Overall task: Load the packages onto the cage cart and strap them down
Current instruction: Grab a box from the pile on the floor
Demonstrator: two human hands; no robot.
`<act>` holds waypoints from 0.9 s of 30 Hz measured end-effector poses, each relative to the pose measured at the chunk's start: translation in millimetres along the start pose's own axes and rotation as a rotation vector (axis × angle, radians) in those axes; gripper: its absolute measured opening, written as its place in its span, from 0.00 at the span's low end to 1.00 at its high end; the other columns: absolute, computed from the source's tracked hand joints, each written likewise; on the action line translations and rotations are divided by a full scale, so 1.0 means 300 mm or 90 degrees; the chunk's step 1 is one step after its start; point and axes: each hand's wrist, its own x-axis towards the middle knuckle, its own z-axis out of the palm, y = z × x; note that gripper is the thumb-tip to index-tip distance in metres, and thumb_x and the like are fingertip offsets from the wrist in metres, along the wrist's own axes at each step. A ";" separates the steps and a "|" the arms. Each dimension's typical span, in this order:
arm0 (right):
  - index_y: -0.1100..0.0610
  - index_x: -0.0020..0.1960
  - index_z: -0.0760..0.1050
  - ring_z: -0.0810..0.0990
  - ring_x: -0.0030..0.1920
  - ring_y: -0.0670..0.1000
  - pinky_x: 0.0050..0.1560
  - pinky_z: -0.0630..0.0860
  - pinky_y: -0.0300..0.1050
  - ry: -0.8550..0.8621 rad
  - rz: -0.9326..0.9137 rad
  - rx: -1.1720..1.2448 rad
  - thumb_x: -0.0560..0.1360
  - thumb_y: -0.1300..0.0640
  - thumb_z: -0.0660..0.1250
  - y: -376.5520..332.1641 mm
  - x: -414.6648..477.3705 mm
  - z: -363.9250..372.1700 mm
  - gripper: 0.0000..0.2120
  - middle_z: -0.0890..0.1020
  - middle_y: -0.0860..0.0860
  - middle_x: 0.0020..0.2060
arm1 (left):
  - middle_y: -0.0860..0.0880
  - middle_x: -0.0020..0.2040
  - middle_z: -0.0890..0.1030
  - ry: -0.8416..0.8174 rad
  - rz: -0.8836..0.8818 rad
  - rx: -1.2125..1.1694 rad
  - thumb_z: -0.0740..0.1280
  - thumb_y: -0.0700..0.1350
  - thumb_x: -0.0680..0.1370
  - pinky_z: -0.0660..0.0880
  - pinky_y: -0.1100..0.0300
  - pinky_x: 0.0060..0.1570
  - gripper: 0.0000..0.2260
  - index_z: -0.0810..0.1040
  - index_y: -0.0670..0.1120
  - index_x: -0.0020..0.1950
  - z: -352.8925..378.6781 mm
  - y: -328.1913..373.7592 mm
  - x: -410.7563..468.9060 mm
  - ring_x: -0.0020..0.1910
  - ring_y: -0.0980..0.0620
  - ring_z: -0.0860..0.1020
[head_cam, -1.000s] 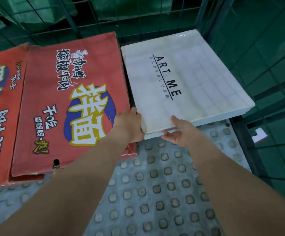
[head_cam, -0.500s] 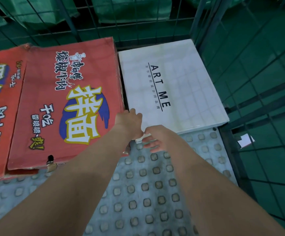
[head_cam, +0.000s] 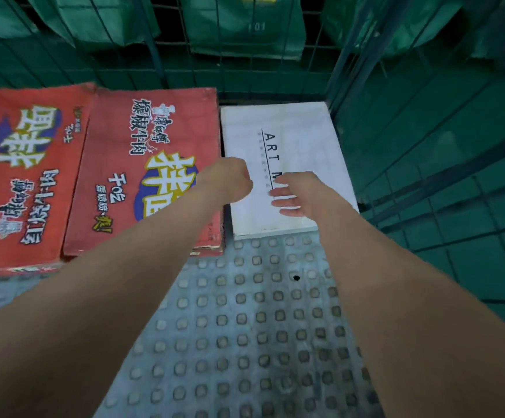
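A grey studded cart floor fills the near ground, and both bare forearms are stretched across it toward the back of the cage. At their ends, the right hand is held flat with its fingers straight and slightly spread over the near part of the white box. Nothing is gripped by it, and whether the lid is pressed or only hovered over cannot be told. The left hand is seen from the back above the seam between that box and the red carton. Its fingers are folded out of sight, so its grip cannot be told. The white box lies flat in the far right corner, just beside the red carton, with a second red carton further left. Beyond these the green mesh wall is met, and green bags hang behind it.

The loading step is judged to be in hand, with this box being seated. No strap is seen, so next the hands would need to be drawn clear and another package fetched
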 end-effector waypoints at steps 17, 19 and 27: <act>0.56 0.41 0.73 0.77 0.34 0.49 0.38 0.71 0.40 0.061 -0.027 0.076 0.78 0.59 0.62 -0.096 -0.747 0.094 0.07 0.78 0.50 0.36 | 0.50 0.43 0.78 0.092 -0.103 -0.563 0.64 0.42 0.78 0.68 0.59 0.46 0.09 0.75 0.50 0.38 -0.424 -0.031 -0.697 0.46 0.49 0.75; 0.57 0.45 0.74 0.77 0.35 0.49 0.39 0.72 0.40 0.073 -0.027 0.114 0.78 0.59 0.62 -0.072 -0.820 0.140 0.04 0.79 0.51 0.38 | 0.50 0.43 0.78 0.085 -0.105 -0.580 0.63 0.42 0.78 0.69 0.59 0.46 0.10 0.74 0.50 0.37 -0.454 -0.052 -0.760 0.46 0.49 0.75; 0.59 0.52 0.74 0.77 0.35 0.49 0.38 0.72 0.40 0.144 -0.049 0.290 0.78 0.59 0.62 0.025 -1.028 0.286 0.05 0.79 0.50 0.38 | 0.53 0.41 0.78 0.075 -0.006 -0.611 0.60 0.37 0.79 0.70 0.65 0.37 0.13 0.75 0.50 0.38 -0.584 -0.054 -0.960 0.41 0.54 0.75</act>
